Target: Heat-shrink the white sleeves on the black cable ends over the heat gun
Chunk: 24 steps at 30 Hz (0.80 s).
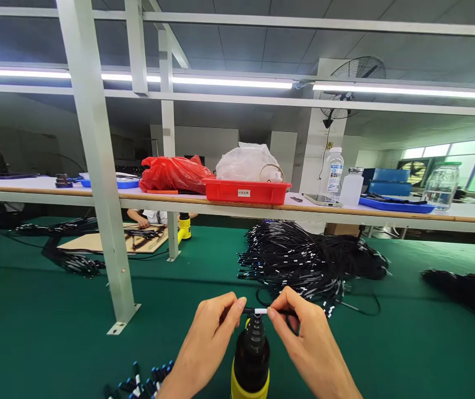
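Note:
A thin black cable with a white sleeve is stretched level between my two hands. My left hand pinches its left end between thumb and forefinger. On the other side, my right hand pinches it just right of the white sleeve, its remaining fingers curled. Right under the sleeve stands a yellow and black heat gun, its dark nozzle pointing up; I cannot tell whether nozzle and sleeve touch. Several blue-tipped black cable ends lie beside my left wrist.
A large heap of black cables lies beyond my hands, another bundle at right. A metal post rises at left. The shelf bears a red tray and bottles. Across the bench, a person's hand is near cables.

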Each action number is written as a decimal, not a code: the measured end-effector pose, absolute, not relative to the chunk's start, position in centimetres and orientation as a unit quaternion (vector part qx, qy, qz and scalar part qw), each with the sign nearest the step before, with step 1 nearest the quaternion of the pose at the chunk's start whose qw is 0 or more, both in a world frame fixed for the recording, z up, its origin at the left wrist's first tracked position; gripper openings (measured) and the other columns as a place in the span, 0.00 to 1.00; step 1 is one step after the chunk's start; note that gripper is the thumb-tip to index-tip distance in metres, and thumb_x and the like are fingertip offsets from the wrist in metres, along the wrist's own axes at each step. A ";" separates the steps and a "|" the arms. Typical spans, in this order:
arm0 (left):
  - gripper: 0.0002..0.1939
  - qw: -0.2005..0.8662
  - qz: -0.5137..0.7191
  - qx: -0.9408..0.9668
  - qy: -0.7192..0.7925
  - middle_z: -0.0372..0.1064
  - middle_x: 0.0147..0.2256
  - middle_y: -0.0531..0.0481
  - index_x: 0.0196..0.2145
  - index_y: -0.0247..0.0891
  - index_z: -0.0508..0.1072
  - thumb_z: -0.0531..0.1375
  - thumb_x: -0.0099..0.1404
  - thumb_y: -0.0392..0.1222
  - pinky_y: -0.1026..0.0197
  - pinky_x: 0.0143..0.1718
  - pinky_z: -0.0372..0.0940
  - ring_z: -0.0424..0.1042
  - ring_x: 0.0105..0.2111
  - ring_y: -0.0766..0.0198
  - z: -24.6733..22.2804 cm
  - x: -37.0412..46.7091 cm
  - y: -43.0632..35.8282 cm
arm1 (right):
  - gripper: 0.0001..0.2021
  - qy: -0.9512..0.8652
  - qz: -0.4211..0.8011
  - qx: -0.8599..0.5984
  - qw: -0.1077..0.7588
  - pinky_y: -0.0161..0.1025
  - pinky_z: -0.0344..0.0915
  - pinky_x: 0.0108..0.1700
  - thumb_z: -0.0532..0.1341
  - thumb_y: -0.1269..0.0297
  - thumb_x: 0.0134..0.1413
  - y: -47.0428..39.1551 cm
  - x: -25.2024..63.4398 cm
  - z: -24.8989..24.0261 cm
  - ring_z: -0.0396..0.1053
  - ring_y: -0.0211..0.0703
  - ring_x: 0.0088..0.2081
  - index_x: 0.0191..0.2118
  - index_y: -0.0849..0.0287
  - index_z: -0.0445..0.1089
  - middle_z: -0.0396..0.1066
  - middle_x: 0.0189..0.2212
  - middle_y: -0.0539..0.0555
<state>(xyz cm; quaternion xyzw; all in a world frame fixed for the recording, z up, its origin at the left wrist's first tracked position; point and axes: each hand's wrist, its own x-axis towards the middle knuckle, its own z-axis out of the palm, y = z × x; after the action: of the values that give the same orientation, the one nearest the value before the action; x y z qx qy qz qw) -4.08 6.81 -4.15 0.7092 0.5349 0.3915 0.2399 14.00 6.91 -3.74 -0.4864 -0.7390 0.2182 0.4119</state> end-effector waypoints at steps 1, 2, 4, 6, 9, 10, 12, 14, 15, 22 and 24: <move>0.25 0.237 0.388 0.709 0.538 0.53 0.21 0.58 0.22 0.40 0.54 0.45 0.71 0.57 0.61 0.27 0.47 0.53 0.24 0.66 -4.3 -4.1 6.8 | 0.10 -0.738 0.218 -0.488 0.411 0.35 0.54 0.28 0.52 0.62 0.62 6.9 14.0 -3.7 0.59 0.38 0.26 0.29 0.56 0.63 0.65 0.25 0.48; 0.24 0.234 0.385 0.710 0.542 0.53 0.21 0.57 0.22 0.40 0.54 0.45 0.71 0.57 0.61 0.27 0.47 0.54 0.24 0.66 -4.3 -4.1 6.9 | 0.10 -0.737 0.218 -0.490 0.411 0.35 0.54 0.28 0.52 0.62 0.62 6.9 14.0 -3.7 0.59 0.38 0.27 0.29 0.56 0.63 0.65 0.25 0.47; 0.24 0.230 0.381 0.709 0.547 0.54 0.22 0.57 0.22 0.40 0.55 0.45 0.71 0.57 0.61 0.28 0.48 0.55 0.25 0.65 -4.4 -4.2 6.9 | 0.10 -0.736 0.219 -0.493 0.409 0.34 0.54 0.29 0.52 0.63 0.62 6.9 14.0 -3.7 0.59 0.38 0.27 0.29 0.56 0.63 0.65 0.25 0.47; 0.24 0.236 0.381 0.707 0.547 0.54 0.22 0.57 0.22 0.40 0.55 0.45 0.70 0.57 0.62 0.29 0.49 0.55 0.26 0.65 -4.3 -4.2 7.0 | 0.10 -0.735 0.223 -0.494 0.408 0.34 0.54 0.28 0.52 0.63 0.62 6.9 13.9 -3.7 0.59 0.38 0.27 0.29 0.56 0.63 0.65 0.25 0.47; 0.23 0.249 0.384 0.704 0.543 0.54 0.22 0.58 0.22 0.41 0.54 0.46 0.70 0.57 0.62 0.28 0.48 0.54 0.25 0.65 -4.2 -4.2 7.1 | 0.10 -0.735 0.225 -0.494 0.407 0.35 0.53 0.27 0.52 0.63 0.61 6.9 13.8 -3.9 0.59 0.38 0.26 0.28 0.56 0.62 0.65 0.24 0.47; 0.23 0.252 0.385 0.703 0.542 0.54 0.22 0.58 0.22 0.41 0.54 0.46 0.70 0.57 0.62 0.28 0.48 0.54 0.25 0.65 -4.2 -4.2 7.1 | 0.10 -0.735 0.223 -0.494 0.408 0.35 0.53 0.27 0.52 0.63 0.61 7.0 13.8 -3.9 0.59 0.38 0.26 0.28 0.56 0.63 0.65 0.24 0.47; 0.23 0.255 0.386 0.701 0.542 0.54 0.22 0.57 0.22 0.41 0.55 0.46 0.70 0.57 0.62 0.28 0.48 0.54 0.25 0.65 -4.2 -4.1 7.1 | 0.10 -0.736 0.217 -0.494 0.409 0.35 0.52 0.27 0.53 0.64 0.61 7.1 13.8 -4.1 0.58 0.38 0.25 0.28 0.56 0.63 0.65 0.24 0.47; 0.23 0.255 0.387 0.699 0.544 0.55 0.22 0.57 0.22 0.40 0.55 0.46 0.70 0.58 0.62 0.28 0.48 0.54 0.26 0.65 -4.3 -4.1 7.2 | 0.10 -0.737 0.211 -0.495 0.410 0.35 0.52 0.26 0.53 0.64 0.61 7.1 13.9 -4.1 0.58 0.38 0.25 0.28 0.56 0.63 0.65 0.24 0.47; 0.23 0.255 0.387 0.699 0.544 0.55 0.23 0.57 0.22 0.40 0.56 0.46 0.70 0.58 0.62 0.28 0.48 0.54 0.26 0.65 -4.3 -4.1 7.2 | 0.10 -0.737 0.208 -0.495 0.410 0.35 0.52 0.26 0.53 0.64 0.61 7.2 13.9 -4.1 0.58 0.38 0.25 0.28 0.56 0.63 0.66 0.24 0.48; 0.22 0.256 0.387 0.699 0.543 0.53 0.23 0.58 0.24 0.41 0.56 0.47 0.69 0.58 0.63 0.29 0.49 0.54 0.26 0.64 -4.4 -4.2 7.2 | 0.10 -0.739 0.203 -0.488 0.419 0.34 0.53 0.27 0.53 0.65 0.61 7.2 13.9 -4.0 0.61 0.37 0.26 0.28 0.56 0.63 0.66 0.24 0.47; 0.22 0.254 0.386 0.699 0.545 0.54 0.24 0.58 0.24 0.41 0.57 0.47 0.69 0.57 0.63 0.30 0.50 0.55 0.27 0.64 -4.2 -4.2 7.1 | 0.10 -0.737 0.206 -0.488 0.419 0.34 0.53 0.27 0.53 0.65 0.61 7.1 13.9 -4.0 0.61 0.37 0.26 0.28 0.56 0.63 0.66 0.24 0.47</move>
<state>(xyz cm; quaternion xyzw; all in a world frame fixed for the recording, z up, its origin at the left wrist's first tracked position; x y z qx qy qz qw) -4.22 7.09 -4.19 0.6993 0.5451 0.3863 0.2544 13.88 7.12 -4.04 -0.4882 -0.7371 0.2064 0.4192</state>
